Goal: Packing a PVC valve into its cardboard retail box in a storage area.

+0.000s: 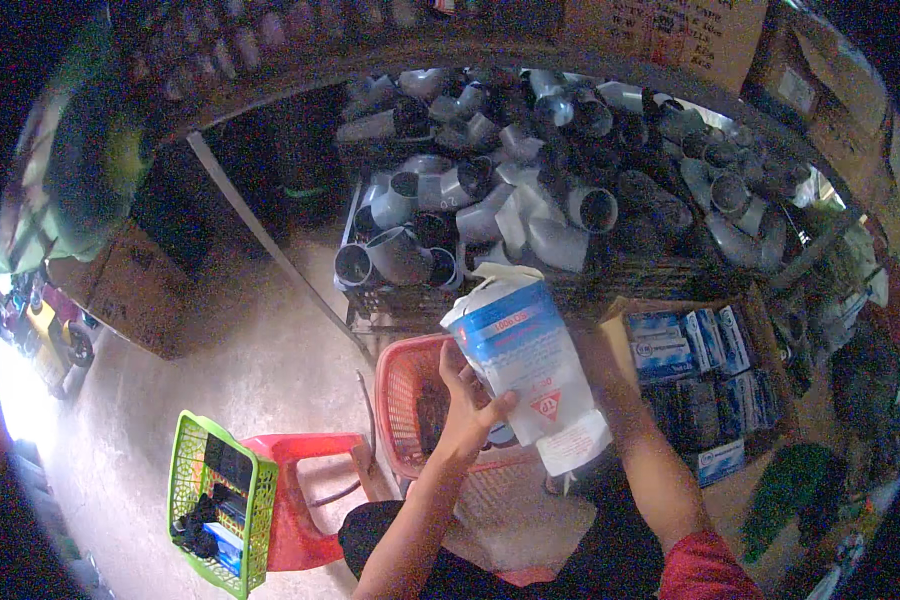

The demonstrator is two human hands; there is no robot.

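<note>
A white and blue printed paper packet (532,367), its top end torn or folded back, is held up before me. My left hand (471,409) grips its left side, with the thumb across the front. My right hand (596,349) is at the packet's right side, dim and partly hidden, so its fingers cannot be made out. Beneath the packet stands a pink plastic basket (399,405), its contents mostly covered by the packet and my left hand. To the right, an open cardboard box (613,337) holds several small blue and white boxes (660,349).
Grey plastic pipe elbows (397,255) fill crates beyond the basket. At the left, a green plastic basket (262,487) with dark items and a blue box rests by a red plastic stool (292,517). A cardboard carton (131,300) stands on the floor farther left.
</note>
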